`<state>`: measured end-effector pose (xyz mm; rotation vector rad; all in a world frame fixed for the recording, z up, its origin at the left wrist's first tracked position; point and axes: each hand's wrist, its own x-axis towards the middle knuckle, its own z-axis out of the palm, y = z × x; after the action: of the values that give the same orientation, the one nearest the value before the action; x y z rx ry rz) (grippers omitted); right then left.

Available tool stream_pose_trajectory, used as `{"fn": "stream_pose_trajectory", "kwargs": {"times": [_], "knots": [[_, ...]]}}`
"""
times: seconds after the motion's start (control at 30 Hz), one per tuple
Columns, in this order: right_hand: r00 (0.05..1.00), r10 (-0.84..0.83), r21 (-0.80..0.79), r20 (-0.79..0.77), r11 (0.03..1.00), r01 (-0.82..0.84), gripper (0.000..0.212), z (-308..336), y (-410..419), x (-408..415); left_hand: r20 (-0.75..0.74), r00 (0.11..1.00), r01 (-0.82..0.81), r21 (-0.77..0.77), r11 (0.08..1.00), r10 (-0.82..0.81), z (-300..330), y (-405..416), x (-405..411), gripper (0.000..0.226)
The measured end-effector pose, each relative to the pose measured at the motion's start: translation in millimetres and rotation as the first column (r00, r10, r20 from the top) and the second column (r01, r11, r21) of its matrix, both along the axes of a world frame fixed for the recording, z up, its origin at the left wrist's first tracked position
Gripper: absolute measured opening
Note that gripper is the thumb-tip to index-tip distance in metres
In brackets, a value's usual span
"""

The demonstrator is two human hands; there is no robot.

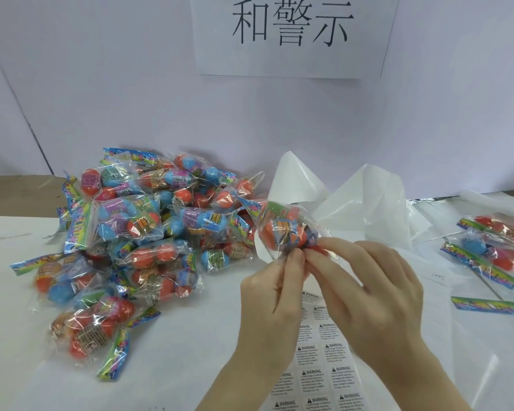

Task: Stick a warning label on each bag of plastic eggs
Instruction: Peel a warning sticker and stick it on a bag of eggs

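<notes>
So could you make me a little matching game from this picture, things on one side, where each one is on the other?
Things:
1. big pile of egg bags
2. sheet of warning labels
3. bag being handled
4. paper sign with large characters

Places:
A. on the wall at the back
B. pinched between the left hand and right hand
C. on the table's left side
D. flat on the table under the hands

Pairs: 1-C, 2-D, 3-B, 4-A

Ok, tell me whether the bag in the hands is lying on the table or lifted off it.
Lifted. The bag is held up above the label sheet, pinched at its lower edge by the left hand and right hand.
</notes>
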<state>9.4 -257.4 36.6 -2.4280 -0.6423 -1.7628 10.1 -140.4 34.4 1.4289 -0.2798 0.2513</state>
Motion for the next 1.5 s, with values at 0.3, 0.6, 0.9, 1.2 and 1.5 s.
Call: {"fn": "stream_pose_trajectory", "kwargs": {"times": [0.3,0.6,0.9,1.2,1.5], "knots": [[0.996,0.075,0.127,-0.044,0.990,-0.069,0.018,2.2,3.7,-0.8,-0.003,0.999,0.035,-0.003,0.999,-0.035,-1.4,0.4,2.0,0.037],[0.992,0.118,0.135,-0.041,0.985,-0.111,0.015,3.4,2.4,-1.3,-0.033,0.994,0.101,-0.134,0.986,-0.106,3.5,1.3,0.0,0.032],[0.986,0.160,0.144,-0.036,0.978,-0.153,0.013,1.0,3.0,-1.3,-0.082,0.989,0.104,-0.206,0.973,-0.124,10.0,0.1,-3.0,0.034],[0.981,0.185,0.226,-0.049,0.959,-0.170,0.010,-0.2,4.9,-0.2,-0.119,0.981,0.115,-0.271,0.956,-0.151,15.7,3.1,-4.0,0.047],[0.946,0.252,0.357,-0.205,0.919,-0.168,0.030,7.7,2.4,0.3,-0.154,0.968,0.141,-0.329,0.934,-0.200,16.4,5.2,-0.8,0.034]]}}
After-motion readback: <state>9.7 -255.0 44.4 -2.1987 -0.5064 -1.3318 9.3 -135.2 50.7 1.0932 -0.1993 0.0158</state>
